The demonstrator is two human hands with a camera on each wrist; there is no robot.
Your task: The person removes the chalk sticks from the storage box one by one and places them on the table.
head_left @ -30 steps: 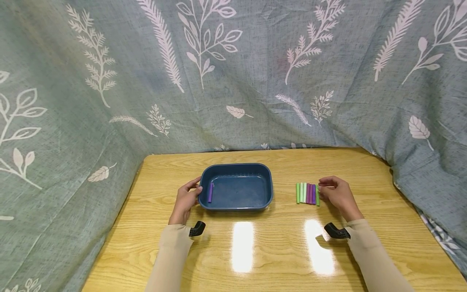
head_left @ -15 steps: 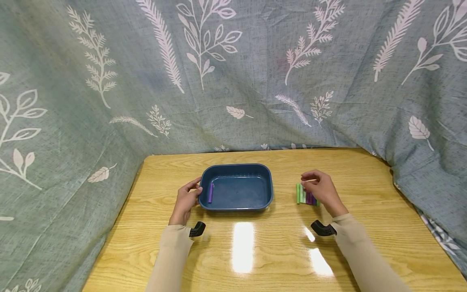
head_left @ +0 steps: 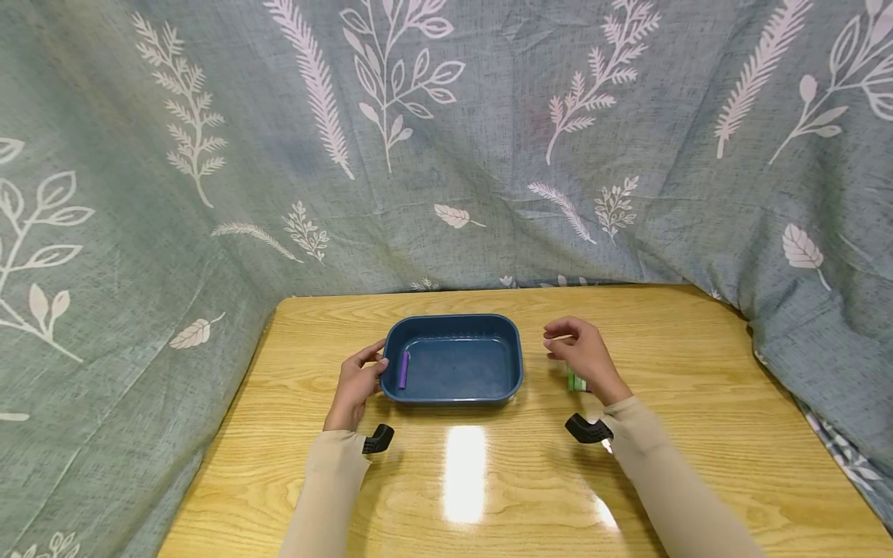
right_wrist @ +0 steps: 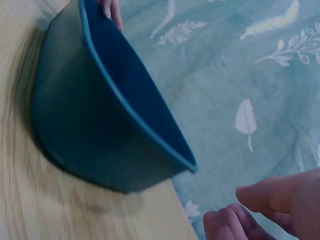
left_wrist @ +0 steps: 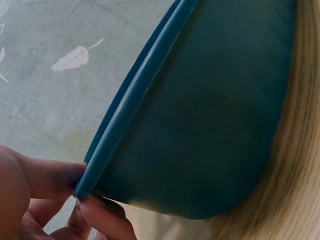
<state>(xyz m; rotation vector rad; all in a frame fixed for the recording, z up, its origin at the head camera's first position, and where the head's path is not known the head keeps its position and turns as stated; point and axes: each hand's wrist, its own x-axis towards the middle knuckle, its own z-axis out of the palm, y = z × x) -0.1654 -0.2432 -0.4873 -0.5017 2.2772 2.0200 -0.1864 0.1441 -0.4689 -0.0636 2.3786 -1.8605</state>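
Observation:
A dark blue plastic basin (head_left: 462, 373) stands on the table, with one purple stick (head_left: 404, 370), shaped like chalk, lying at its left end. My left hand (head_left: 357, 387) pinches the basin's left rim; in the left wrist view the thumb and fingers (left_wrist: 106, 220) grip the rim from both sides. Right of the basin hovers my right hand (head_left: 584, 358), fingers loosely bent, nothing seen between thumb and fingertips in the right wrist view. Beneath it lie chalk-like sticks (head_left: 576, 383); only green ends and a bit of purple show, the hand hiding the others.
The wooden table (head_left: 335, 496) carries the basin and sticks. A grey-green curtain (head_left: 446, 170) with white leaf prints hangs behind and along both sides. Black wrist mounts (head_left: 379, 439) stick out near both cuffs.
My right hand has moved left, from the right end of the stick row across it toward the basin, and now covers most of the row. The left hand and basin have stayed put.

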